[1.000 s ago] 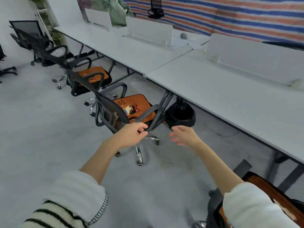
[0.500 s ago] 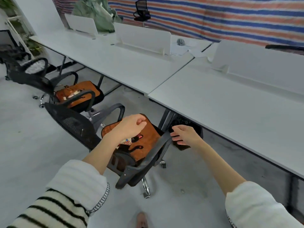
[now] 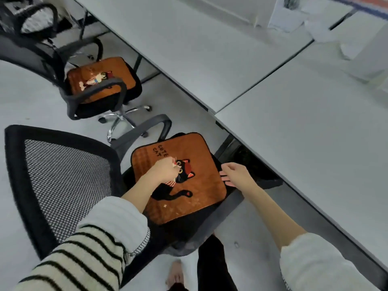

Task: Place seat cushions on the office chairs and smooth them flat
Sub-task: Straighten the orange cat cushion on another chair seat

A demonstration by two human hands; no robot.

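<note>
1. The orange cushion [image 3: 184, 179] with the black cat already lay on the seat of the near chair [image 3: 63, 185], which stood just beside the desk [image 3: 294, 143]. A second cushion [image 3: 98, 78] sat on the far chair [image 3: 92, 97], well apart. Judging by this, the step in hand was smoothing, not placing.

2. The left hand [image 3: 165, 170] was over the middle of the cushion with its fingers curled together near the cat's face. Whether it pinched the fabric or only pressed with the knuckles could not be told.

3. The right hand [image 3: 235, 174] was at the cushion's desk-side edge, fingers loosely spread and apart, touching the rim; it did not look clamped on anything.

4. To do the step well, the left hand would best flatten out, palm down, and sweep from the centre toward the corners, so that any ripple is pushed off the edge and not trapped.

5. The right hand could steady the rim meanwhile, so that the cushion does not slide toward the armrest [image 3: 147, 127].

6. The cushion sat turned a little on the seat, with black seat showing along its near edge. It would be worth squaring it to the seat before the last pass.

7. The chair stood on casters, so light, even pressure seemed wiser than a hard shove.
</note>
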